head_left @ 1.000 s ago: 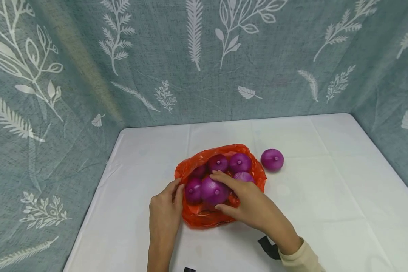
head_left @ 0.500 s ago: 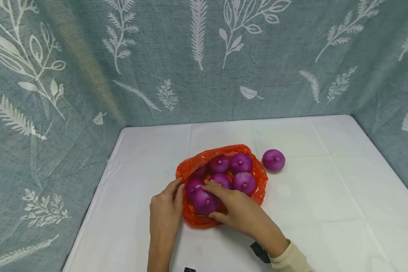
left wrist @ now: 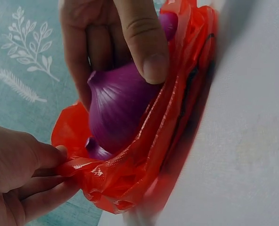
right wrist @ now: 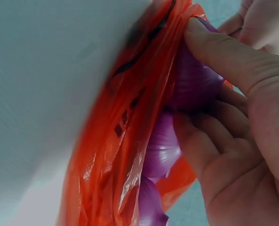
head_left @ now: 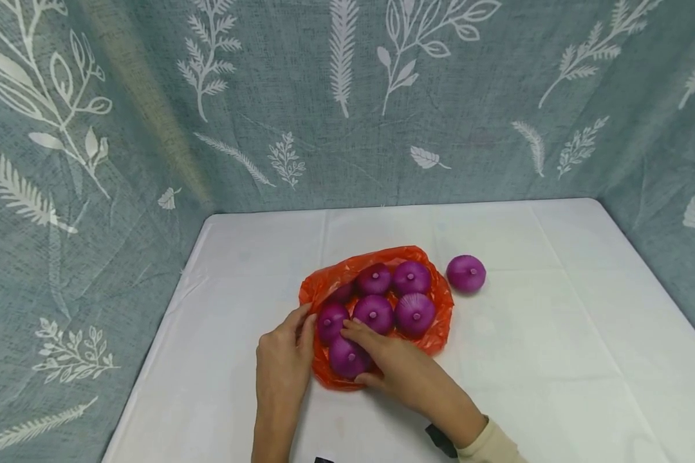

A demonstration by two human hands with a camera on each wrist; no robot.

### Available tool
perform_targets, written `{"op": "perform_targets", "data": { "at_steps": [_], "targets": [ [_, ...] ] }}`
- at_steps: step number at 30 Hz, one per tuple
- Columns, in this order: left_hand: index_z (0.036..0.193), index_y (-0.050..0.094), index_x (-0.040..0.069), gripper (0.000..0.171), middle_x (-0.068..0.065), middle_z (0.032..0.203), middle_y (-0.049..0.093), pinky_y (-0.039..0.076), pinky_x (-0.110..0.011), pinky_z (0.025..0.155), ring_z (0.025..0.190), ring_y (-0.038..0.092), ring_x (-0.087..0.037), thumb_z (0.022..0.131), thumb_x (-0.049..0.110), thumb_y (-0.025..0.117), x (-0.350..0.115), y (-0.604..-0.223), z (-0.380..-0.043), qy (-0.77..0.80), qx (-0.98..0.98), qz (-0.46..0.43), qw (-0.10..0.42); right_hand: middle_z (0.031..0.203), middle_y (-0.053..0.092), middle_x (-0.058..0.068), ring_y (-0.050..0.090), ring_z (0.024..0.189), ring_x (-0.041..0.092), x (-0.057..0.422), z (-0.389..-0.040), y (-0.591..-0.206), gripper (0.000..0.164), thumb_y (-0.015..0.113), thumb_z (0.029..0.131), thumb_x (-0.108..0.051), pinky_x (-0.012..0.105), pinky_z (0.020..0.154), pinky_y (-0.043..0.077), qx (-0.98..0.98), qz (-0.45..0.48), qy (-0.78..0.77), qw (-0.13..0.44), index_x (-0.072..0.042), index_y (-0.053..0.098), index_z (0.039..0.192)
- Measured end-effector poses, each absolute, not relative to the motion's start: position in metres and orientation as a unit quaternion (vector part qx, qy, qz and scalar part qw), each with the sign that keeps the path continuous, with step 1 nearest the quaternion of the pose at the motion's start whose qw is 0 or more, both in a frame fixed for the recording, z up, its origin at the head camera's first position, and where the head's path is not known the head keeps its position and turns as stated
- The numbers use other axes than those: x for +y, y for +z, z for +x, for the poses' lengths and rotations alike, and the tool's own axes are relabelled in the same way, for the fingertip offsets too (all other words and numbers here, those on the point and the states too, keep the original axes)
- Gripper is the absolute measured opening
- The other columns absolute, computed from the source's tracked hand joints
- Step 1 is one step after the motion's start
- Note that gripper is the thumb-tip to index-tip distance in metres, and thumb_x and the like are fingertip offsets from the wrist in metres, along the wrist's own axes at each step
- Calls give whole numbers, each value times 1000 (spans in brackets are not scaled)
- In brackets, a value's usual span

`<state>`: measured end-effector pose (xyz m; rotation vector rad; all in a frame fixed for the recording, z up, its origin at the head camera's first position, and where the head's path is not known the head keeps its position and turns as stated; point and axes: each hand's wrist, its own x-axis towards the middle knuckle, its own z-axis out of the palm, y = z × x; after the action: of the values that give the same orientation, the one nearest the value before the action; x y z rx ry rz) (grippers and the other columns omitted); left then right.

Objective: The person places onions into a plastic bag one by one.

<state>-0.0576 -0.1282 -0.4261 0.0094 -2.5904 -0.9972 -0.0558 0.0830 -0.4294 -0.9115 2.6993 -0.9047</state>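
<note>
An opened red plastic bag (head_left: 356, 265) with several purple onions in it lies on the white table. My right hand (head_left: 402, 366) grips one onion (head_left: 347, 357) at the bag's near side, thumb on one side and fingers round the other. In the left wrist view that onion (left wrist: 118, 106) sits between thumb and fingers, just inside the bag's rim. With thumb and fingers my left hand (head_left: 284, 360) pinches the bag's left edge; the left wrist view shows the red plastic (left wrist: 90, 169) bunched at its fingertips. The right palm hides part of the bag's near right side.
A single onion (head_left: 466, 274) lies on the table to the right of the bag. The white tablecloth (head_left: 556, 334) stretches out on both sides. A grey-green curtain (head_left: 347, 161) with white leaf prints hangs behind and beside the table.
My right hand has moved left and toward me with its onion, lowering it into the bag's near side and uncovering the onions behind. The left hand has stayed at the bag's edge.
</note>
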Motion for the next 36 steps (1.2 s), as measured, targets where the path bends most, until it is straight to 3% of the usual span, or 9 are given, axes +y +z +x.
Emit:
{"op": "perform_targets", "data": {
  "at_steps": [10, 17, 23, 28, 36],
  "targets": [
    [125, 76, 0, 30, -20, 106, 79, 65, -45, 76, 91, 79, -35, 100, 16, 76, -125, -428, -55, -337, -923, 3, 184, 165, 46, -1, 46, 150, 17, 82, -52, -437, 80, 84, 92, -27, 37, 109, 53, 907, -302, -281, 90, -19, 46, 162],
    [123, 76, 0, 28, -20, 104, 80, 65, -44, 75, 88, 79, -34, 99, 16, 76, -126, -429, -54, -334, -923, 0, 193, 164, 47, -2, 52, 146, 17, 89, -52, -431, 77, 81, 95, -35, 39, 108, 53, 901, -303, -299, 79, -23, 45, 162],
    [121, 77, 1, 27, -17, 102, 80, 66, -43, 75, 84, 79, -30, 99, 15, 77, -127, -430, -54, -340, -919, -1, 199, 157, 55, -6, 71, 119, 15, 113, -66, -413, 68, 80, 97, -32, 38, 104, 57, 883, -301, -360, 4, -25, 50, 158],
    [122, 77, 1, 27, -17, 103, 80, 66, -43, 76, 85, 79, -29, 98, 14, 77, -128, -430, -55, -344, -918, -1, 199, 162, 50, -6, 63, 135, 21, 141, -82, -398, 69, 78, 99, -25, 46, 112, 51, 884, -268, -378, -59, -28, 47, 160],
    [121, 77, 1, 27, -16, 103, 80, 66, -43, 76, 86, 79, -29, 98, 15, 78, -128, -430, -55, -345, -918, -3, 197, 165, 47, 1, 52, 146, 31, 178, -101, -395, 75, 81, 96, -19, 55, 113, 48, 888, -185, -391, -157, -17, 44, 162]
  ]
}}
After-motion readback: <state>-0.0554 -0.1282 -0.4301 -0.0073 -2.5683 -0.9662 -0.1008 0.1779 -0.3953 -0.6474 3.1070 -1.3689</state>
